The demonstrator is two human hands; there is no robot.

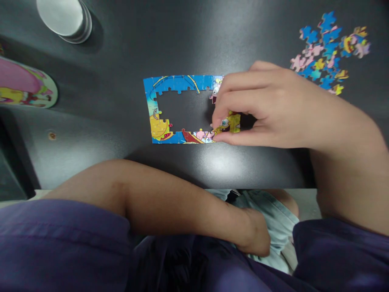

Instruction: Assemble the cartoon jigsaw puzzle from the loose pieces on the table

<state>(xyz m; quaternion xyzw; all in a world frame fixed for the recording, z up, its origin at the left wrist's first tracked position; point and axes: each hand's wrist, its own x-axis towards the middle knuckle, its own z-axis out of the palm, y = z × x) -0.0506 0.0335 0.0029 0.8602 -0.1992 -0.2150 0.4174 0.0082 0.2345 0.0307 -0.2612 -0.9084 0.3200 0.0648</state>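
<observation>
A partly built jigsaw puzzle (170,109) lies on the dark table, its colourful border joined and its middle bare. My right hand (261,107) rests over the puzzle's right side, fingers pinched on a yellow puzzle piece (232,121) at the lower right of the frame. My left forearm crosses my lap below the table edge. My left hand (253,235) lies on my thigh, bent at the wrist, and its fingers are hidden.
A heap of loose puzzle pieces (328,52) lies at the far right of the table (100,101). A round metal tin (65,18) stands at the back left. A pink and yellow printed lid (24,85) sits at the left edge.
</observation>
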